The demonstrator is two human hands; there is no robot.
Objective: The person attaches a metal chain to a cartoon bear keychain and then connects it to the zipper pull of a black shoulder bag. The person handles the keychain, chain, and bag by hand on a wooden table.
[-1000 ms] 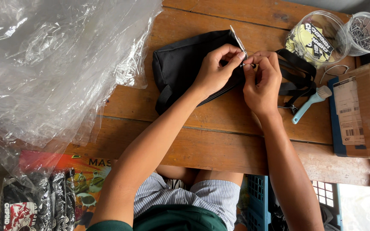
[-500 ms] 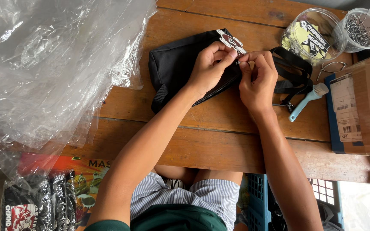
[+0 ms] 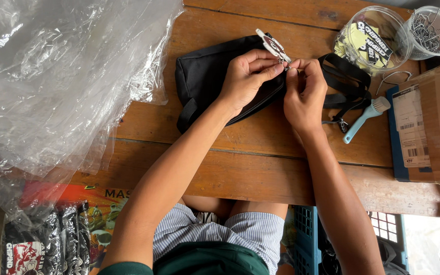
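Left hand (image 3: 248, 76) and right hand (image 3: 304, 91) pinch a small tag charm (image 3: 273, 46) at black pouch (image 3: 210, 76) on wooden counter (image 3: 260, 147), teal brush (image 3: 365, 118) just beside.

Black pouch (image 3: 204, 81), flat on table (image 3: 260, 153)

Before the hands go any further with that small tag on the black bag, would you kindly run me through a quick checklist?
1. Left hand pinching the tag: ok.
2. Right hand fingertips at the small metal link: ok.
3. Link closed: cannot tell, too small.
4. Black bag lying flat on the wooden table: ok.
5. Strap apart from the fingers: ok.
6. Blue brush lying beside the right hand, not touching it: ok.
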